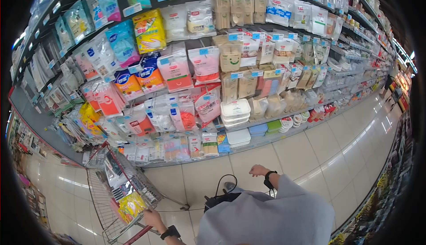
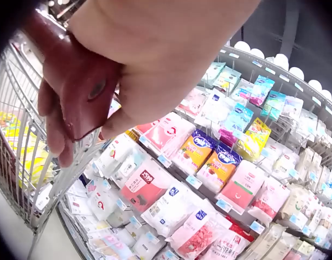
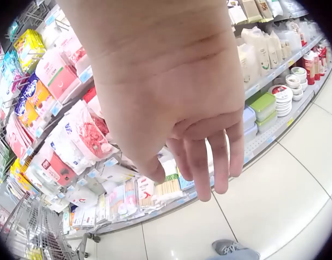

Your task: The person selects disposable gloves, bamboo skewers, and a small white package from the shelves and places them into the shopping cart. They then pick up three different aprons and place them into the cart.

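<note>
My left hand (image 1: 154, 219) grips the handle of a wire shopping cart (image 1: 98, 199) at the lower left. The left wrist view shows the thumb and fingers curled round the dark red handle end (image 2: 79, 92). Inside the cart lie yellow packages (image 1: 132, 205) and a clear-wrapped pack with dark stripes (image 1: 122, 189). My right hand (image 3: 174, 114) hangs in front of my body with relaxed fingers pointing down and nothing in it. It is nearest to the lower shelves, held apart from the goods.
A long shelf wall of hanging bagged goods curves across the front. White lidded boxes (image 1: 235, 108) and paper cutlery packs (image 1: 230, 87) are stacked toward its middle. Pale floor tiles (image 1: 301, 152) run along its base. Another row of goods stands at the right edge.
</note>
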`<state>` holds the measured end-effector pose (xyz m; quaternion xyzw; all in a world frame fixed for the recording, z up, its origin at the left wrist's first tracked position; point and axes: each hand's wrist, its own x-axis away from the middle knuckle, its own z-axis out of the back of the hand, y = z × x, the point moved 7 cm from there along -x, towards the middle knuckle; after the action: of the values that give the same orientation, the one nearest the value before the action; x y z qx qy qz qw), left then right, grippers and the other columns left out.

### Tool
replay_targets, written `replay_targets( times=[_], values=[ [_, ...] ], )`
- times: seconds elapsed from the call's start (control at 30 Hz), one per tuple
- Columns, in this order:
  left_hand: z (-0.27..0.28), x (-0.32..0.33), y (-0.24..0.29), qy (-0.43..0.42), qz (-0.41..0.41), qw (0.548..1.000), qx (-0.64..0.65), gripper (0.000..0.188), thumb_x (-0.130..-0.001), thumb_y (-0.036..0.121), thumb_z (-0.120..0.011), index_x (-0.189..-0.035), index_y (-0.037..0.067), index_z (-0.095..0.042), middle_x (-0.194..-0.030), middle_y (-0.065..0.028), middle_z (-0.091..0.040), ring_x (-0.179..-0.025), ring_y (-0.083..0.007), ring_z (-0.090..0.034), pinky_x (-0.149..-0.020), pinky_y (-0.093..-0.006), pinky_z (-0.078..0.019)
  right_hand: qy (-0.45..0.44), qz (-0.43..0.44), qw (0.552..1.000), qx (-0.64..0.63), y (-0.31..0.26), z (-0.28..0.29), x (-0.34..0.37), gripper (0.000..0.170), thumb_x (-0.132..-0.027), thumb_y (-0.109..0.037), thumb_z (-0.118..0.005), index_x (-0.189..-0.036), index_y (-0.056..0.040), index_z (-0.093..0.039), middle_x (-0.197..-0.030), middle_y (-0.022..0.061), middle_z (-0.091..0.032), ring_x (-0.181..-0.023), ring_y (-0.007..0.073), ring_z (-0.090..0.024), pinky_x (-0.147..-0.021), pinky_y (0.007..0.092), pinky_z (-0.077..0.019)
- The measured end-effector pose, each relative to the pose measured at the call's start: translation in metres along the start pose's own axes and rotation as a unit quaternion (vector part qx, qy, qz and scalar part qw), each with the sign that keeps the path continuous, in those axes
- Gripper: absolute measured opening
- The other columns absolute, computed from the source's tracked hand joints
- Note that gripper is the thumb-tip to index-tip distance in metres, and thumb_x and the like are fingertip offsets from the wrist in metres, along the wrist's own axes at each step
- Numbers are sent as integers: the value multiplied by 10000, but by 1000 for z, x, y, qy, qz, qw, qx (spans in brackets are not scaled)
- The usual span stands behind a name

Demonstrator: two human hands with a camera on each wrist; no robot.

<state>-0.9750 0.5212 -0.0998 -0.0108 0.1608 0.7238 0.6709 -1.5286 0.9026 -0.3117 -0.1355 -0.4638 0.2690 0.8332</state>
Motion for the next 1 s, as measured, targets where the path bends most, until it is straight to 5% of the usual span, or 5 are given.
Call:
replay_targets(
  times=[0.17,0.23,0.37,0.43,1.0],
  values=[
    [-12,-9,-39,-160,205,900,349,578,-946,536,-487,-916,-21,-637,-782,-205,-679,-733,-350,-676,-673,-464,-515,91,55,993,-55,-12,92,-26,377,-811,-361,-620,-927,-21,-736,-776,110,-732,-682,219,-698,-683,364,-561],
    [20,-24,-61,-26,42,993,105,671,-975,564,-433,-892,-74,-622,-778,-247,-665,-653,-362,-654,-648,-494,-488,108,58,989,-80,-7,126,-34,381,-809,-367,-625,-931,-24,-736,-781,107,-734,-695,216,-702,-692,360,-561],
    [34,1,-63,-249,109,960,63,781,-956,652,-365,-965,-66,-673,-894,-265,-681,-837,-430,-632,-789,-497,-472,148,78,984,-58,2,182,-56,344,-849,-325,-648,-978,-16,-724,-823,97,-739,-704,187,-704,-658,328,-564],
    [68,22,-29,-95,76,991,-46,823,-951,674,-330,-898,-71,-675,-866,-278,-677,-822,-444,-630,-769,-514,-467,151,73,984,-64,6,198,-63,342,-841,-327,-656,-976,-21,-725,-809,97,-739,-709,189,-706,-659,320,-560],
    [33,150,55,-75,186,978,-60,908,-978,672,-223,-721,-99,-628,-711,-282,-606,-678,-478,-574,-631,-561,-398,143,97,985,21,7,210,-116,320,-821,-345,-633,-992,-88,-714,-837,112,-730,-805,281,-697,-761,399,-539]
  ],
)
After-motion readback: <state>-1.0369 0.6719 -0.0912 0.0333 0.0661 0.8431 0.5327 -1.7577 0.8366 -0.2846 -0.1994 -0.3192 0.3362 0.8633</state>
